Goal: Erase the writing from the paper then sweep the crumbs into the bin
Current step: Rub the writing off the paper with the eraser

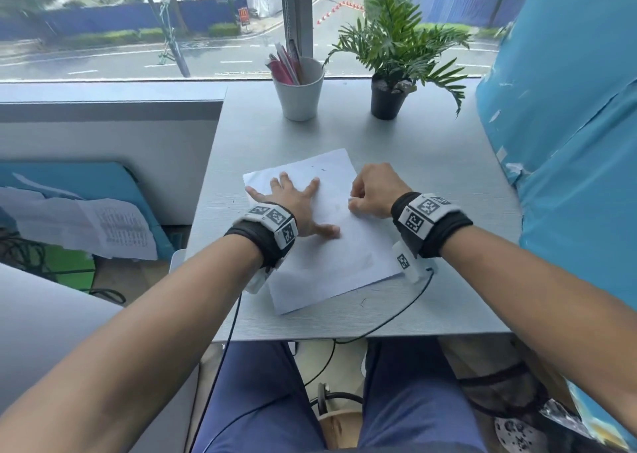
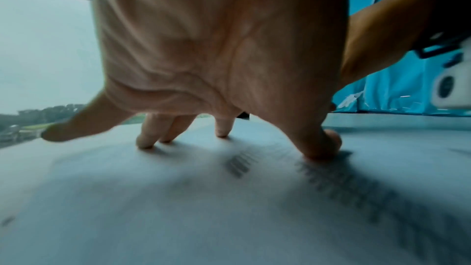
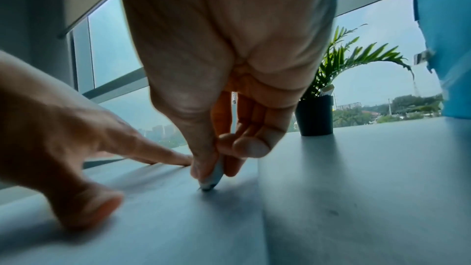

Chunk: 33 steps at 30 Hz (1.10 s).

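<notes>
While the paper point(image 1: 331, 232) lies askew on the grey table point(image 1: 431, 190), everything else can be placed around it. Left of the paper, off the table's edge, a loose pile of printed sheets point(image 1: 86, 227) rests on a blue surface. On the paper's left half the left hand point(image 1: 293, 201) is spread flat, its fingers point(image 2: 145, 138) straight and splayed apart, tips and thumb pressing the sheet down; the left wrist view shows blurred dark marks on the paper point(image 2: 178, 198) just before the thumb. At the paper's right edge the right hand point(image 1: 375, 190) is bunched, thumb and fingertips point(image 3: 203, 166) pinched together on a small pale eraser point(image 3: 213, 178), whose darkened lower tip touches the paper point(image 3: 158, 209). A few faint specks lie on the sheet's far part. Beyond the paper, near the window, a white cup point(image 1: 299, 90) holds pink and white pens, and to its right stands a small fern in a black pot point(image 1: 387, 99). Right of the paper, a blue covered panel point(image 1: 568, 142) rises along the table's side. Below the paper's near edge, thin black cables run from the wrist bands over the table's rim. No bin can be made out.
</notes>
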### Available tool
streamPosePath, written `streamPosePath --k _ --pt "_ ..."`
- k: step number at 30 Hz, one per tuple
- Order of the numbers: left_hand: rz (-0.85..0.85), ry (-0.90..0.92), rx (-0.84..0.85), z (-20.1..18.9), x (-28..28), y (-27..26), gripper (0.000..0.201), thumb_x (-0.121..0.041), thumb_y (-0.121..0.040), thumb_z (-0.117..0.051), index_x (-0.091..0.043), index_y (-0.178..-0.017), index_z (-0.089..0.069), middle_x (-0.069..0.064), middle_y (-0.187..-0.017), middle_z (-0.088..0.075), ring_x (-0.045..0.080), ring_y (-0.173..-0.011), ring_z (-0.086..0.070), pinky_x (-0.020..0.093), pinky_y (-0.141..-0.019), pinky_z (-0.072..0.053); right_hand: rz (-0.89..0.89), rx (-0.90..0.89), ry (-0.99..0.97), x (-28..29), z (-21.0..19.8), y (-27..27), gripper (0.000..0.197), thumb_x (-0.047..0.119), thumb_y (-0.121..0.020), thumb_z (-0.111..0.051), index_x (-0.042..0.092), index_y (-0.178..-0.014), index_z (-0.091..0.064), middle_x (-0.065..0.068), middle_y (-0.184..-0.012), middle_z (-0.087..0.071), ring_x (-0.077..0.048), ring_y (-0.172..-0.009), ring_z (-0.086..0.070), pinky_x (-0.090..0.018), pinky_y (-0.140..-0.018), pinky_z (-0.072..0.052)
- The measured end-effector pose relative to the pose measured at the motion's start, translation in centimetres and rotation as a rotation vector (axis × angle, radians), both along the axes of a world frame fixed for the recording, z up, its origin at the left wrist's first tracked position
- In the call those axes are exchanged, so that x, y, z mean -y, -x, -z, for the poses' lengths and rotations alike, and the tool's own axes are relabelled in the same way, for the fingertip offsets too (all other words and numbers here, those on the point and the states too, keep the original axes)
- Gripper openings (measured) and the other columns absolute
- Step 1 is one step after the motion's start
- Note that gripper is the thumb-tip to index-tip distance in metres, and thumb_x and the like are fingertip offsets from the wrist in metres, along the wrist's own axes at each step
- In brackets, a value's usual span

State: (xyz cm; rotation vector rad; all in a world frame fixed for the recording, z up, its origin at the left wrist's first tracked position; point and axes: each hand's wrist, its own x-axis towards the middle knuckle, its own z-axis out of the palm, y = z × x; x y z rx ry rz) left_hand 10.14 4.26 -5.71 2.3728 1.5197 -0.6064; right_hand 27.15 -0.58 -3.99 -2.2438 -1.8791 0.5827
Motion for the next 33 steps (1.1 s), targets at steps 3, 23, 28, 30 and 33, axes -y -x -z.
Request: streamPosePath --k 3,23,28,30,33 --pt "0.089 -0.117 -0.08 -0.7 0.1 1.5 0.108 -0.093 -0.065 -0.048 -0.035 -0.153 -0.022 0.022 -0.149 -0.032 0.038 -0.139 -0.029 0.08 -0.105 -0.006 -0.01 0.034 -0.027 -1.3 0.0 0.1 0.003 0.016 -0.075 -0.074 0.014 -0.073 -0.074 -0.007 -0.08 -0.073 -0.023 -0.077 -0.066 -0.022 -0.063 -0.039" --pt "0.254 0.224 0.166 0.6 -1.6 3.2 0.158 -0.066 -0.047 -0.089 -0.03 -0.155 0.02 -0.009 -0.16 0.031 0.017 -0.147 0.028 0.068 -0.113 0.011 -0.124 -0.12 -0.122 -3.7 0.7 1.4 0.011 0.021 -0.077 -0.076 0.01 -0.08 -0.077 -0.004 -0.075 -0.072 -0.014 -0.067 -0.06 -0.02 -0.062 -0.046" --pt "0.237 0.238 0.142 0.5 -1.7 2.7 0.161 -0.066 -0.042 -0.09 -0.037 -0.153 0.023 -0.01 -0.159 0.033 0.019 -0.147 0.03 0.071 -0.113 0.007 -0.36 -0.138 0.04 -2.3 0.4 2.4 0.01 0.021 -0.079 -0.073 0.016 -0.07 -0.073 0.002 -0.058 -0.062 -0.007 -0.051 -0.049 -0.019 -0.049 -0.04" --pt "0.237 0.231 0.129 0.6 -1.7 2.6 0.161 -0.065 -0.042 -0.091 -0.036 -0.154 0.021 -0.008 -0.16 0.032 0.021 -0.147 0.029 0.07 -0.114 0.006 -0.275 -0.074 -0.007 -3.9 0.0 0.8 0.013 0.024 -0.081 -0.072 0.011 -0.08 -0.077 0.0 -0.067 -0.068 -0.009 -0.059 -0.055 -0.016 -0.05 -0.039" --pt "0.247 0.215 0.106 0.5 -1.6 2.3 0.161 -0.064 -0.044 -0.091 -0.031 -0.154 0.022 -0.003 -0.16 0.032 0.025 -0.147 0.029 0.063 -0.117 0.009 -0.249 -0.062 -0.046 -3.9 -0.3 0.9 0.013 0.022 -0.08 -0.072 0.012 -0.071 -0.073 0.003 -0.062 -0.065 -0.01 -0.055 -0.053 -0.016 -0.049 -0.036"
